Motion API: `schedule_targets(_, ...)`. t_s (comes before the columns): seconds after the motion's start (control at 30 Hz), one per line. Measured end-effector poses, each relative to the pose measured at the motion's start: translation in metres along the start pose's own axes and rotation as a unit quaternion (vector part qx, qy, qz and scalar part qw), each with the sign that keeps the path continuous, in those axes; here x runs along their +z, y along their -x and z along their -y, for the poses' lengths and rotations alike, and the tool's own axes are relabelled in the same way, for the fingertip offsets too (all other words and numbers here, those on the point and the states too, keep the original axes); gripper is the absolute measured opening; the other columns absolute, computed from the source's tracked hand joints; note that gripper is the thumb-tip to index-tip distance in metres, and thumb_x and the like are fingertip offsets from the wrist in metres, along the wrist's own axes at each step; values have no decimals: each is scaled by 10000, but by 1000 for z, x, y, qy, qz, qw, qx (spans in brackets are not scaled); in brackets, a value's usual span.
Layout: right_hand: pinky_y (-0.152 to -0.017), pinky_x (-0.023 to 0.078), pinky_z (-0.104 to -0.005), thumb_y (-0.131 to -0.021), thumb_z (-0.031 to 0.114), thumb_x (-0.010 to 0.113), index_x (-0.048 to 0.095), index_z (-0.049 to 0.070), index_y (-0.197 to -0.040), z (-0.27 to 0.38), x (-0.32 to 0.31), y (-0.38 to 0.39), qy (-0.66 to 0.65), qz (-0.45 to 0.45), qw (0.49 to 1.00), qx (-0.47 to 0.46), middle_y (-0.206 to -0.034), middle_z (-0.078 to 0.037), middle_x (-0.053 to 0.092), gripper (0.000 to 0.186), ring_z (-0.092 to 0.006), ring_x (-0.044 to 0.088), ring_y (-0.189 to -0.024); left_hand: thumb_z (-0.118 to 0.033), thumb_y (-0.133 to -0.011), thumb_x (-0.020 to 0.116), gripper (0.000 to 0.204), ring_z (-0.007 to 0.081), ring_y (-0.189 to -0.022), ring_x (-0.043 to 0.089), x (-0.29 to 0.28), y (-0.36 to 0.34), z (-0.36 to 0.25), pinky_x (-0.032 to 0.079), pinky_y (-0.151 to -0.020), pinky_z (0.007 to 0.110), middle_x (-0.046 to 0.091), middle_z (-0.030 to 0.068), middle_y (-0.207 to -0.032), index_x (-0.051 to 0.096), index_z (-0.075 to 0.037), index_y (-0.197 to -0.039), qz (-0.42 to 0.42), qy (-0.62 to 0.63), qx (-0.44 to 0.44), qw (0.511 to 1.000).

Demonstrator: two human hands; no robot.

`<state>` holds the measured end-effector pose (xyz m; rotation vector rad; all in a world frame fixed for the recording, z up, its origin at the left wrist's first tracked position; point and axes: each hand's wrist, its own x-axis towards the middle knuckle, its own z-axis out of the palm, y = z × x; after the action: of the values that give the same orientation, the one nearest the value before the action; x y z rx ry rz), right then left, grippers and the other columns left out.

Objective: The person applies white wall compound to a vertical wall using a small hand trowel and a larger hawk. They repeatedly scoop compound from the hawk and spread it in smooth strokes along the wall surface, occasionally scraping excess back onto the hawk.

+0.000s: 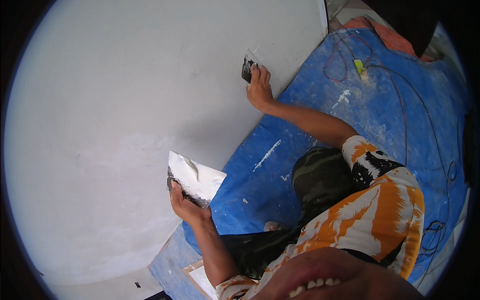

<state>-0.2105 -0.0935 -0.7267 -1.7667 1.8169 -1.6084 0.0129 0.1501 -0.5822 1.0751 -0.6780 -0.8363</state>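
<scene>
My left hand grips a square white-coated plastering board, its edges darkly smeared, with a ridge of white paste on it. My right hand is higher up and to the right, closed on a scraper with a dark, white-smudged blade, held at the pale wall near its bottom edge. Whether the blade touches the surface I cannot tell. Faint whiter patches show on the wall below and left of the board.
A blue tarp, spattered white, covers the floor along the wall beneath my camouflage-clad legs. On it lie cables and a green power strip. An orange sheet shows at the top right, a white-centred panel at the lower edge.
</scene>
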Motion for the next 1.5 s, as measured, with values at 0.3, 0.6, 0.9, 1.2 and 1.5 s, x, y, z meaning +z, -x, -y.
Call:
schedule_targets(0.3,-784,573,-577,-900,57,497,437,-39,-1256,-74,-22,-17,-428,-15,806,409,-1171,-244,545,373,-395,637,-962,-204,-1016,435,396,289,-1141,610,-15,-9,-11,509,-965,417,594,160,-1269,511,44,-1315,6,19,-44,999)
schedule_targets(0.6,-837,571,-665,-897,-17,497,325,-32,-1360,79,-75,-176,-518,73,763,380,-1366,-230,364,493,-456,479,-1201,-240,-1032,431,394,264,-1139,615,-17,-10,-17,506,-969,406,607,138,-1261,521,25,-1310,58,61,-170,982)
schedule_targets(0.9,-845,586,-540,-868,-1,490,449,-108,-1080,260,-166,-225,-468,170,865,64,-979,-245,568,241,-359,609,-1027,-212,-1019,472,351,254,-1119,633,-22,-29,-3,524,-959,381,636,116,-1232,542,14,-1279,93,182,-336,919)
schedule_targets(1.2,-796,551,-360,-790,-122,433,476,99,-1437,184,-146,29,-78,372,776,-504,-1315,-185,552,686,-308,594,-1144,-81,-981,492,303,239,-891,681,-21,-39,-1,605,-745,287,677,138,-1081,533,52,-1250,130,337,-347,866)
schedule_targets(1.5,-1055,445,-398,-922,-44,446,517,127,-1407,163,-182,-96,-68,92,965,-236,-1344,-167,566,519,-310,536,-1244,-195,-1008,500,222,140,-720,659,-36,-29,-31,587,-604,254,687,50,-926,591,-46,-1145,3,295,-114,949)
